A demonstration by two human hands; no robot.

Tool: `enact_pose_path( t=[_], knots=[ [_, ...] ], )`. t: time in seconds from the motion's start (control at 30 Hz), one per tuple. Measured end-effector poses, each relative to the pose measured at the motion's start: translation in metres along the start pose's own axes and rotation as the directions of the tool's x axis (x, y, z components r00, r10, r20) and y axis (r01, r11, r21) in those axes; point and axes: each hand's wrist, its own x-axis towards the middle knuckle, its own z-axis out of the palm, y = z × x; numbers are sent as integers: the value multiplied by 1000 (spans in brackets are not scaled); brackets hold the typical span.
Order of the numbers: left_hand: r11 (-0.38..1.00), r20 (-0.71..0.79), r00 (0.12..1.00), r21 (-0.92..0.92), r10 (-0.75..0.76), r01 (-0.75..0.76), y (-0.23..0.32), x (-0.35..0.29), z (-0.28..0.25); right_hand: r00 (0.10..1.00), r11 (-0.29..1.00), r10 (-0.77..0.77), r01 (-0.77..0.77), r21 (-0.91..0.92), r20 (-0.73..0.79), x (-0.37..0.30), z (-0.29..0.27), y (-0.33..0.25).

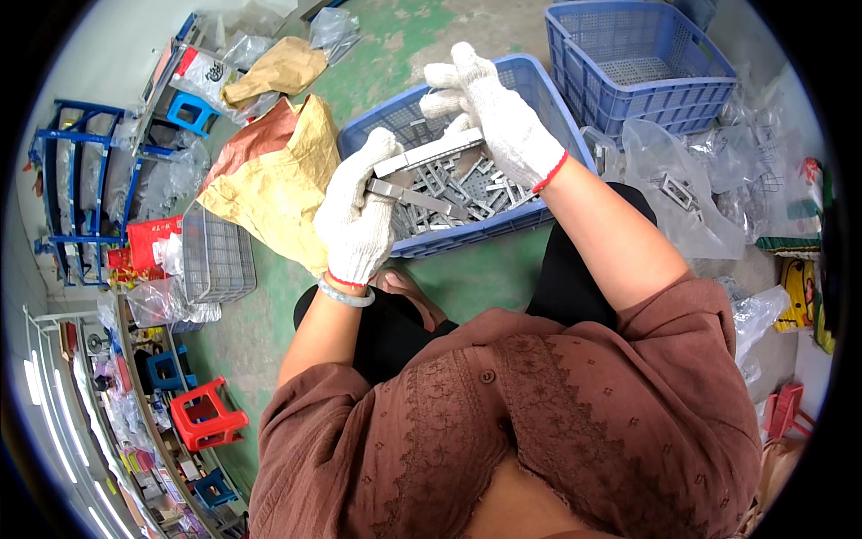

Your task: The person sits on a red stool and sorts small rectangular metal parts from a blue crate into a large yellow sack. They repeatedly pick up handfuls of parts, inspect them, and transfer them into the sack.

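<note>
Between two white-gloved hands, in the head view, a pale metal bar [429,152] slants up toward the right, its near end at the left fingertips and its far end against the right hand. The left hand [355,216] is curled and holding a darker metal bar [420,200], which juts out just below the pale one. The right hand [512,126] has its fingers loosely spread above the pale bar; whether its thumb pinches that bar cannot be told. Beneath both hands, a blue plastic basket [471,241] holds a jumble of small grey metal parts [505,194]. Just beside the left hand stands a crumpled brown paper sack [269,175]; beyond the right hand sits another blue basket [620,99]. For good handling, I judge that the left grip should stay firm on the lower bar, the right fingers should support the upper bar's far end, and the two should be kept slightly apart so that they don't knock. Working low over the basket would catch any slip, and thick glove fingertips may dull the feel of edges.
</note>
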Motion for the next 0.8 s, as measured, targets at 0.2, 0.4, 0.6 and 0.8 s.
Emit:
enact_pose_path(
  t=[0.2, 0.4, 0.6, 0.8],
  knots=[
    [981, -26, 995, -172, -96, 90, 15, 4, 10, 987, 987, -158, 159, -31, 19, -2, -6, 8],
    [951, -16, 989, -279, -144, 133, 9, 2, 9, 998, 994, -66, 67, -90, 15, -4, -1, 1],
    [947, 29, 980, -253, -196, 197, 4, 0, 3, 985, 971, -158, 167, -168, 70, -5, -3, 10],
    [958, 39, 983, -219, -179, 183, -6, 2, 2, 853, 716, -479, 517, -470, 208, 0, -8, 16]
  ],
)
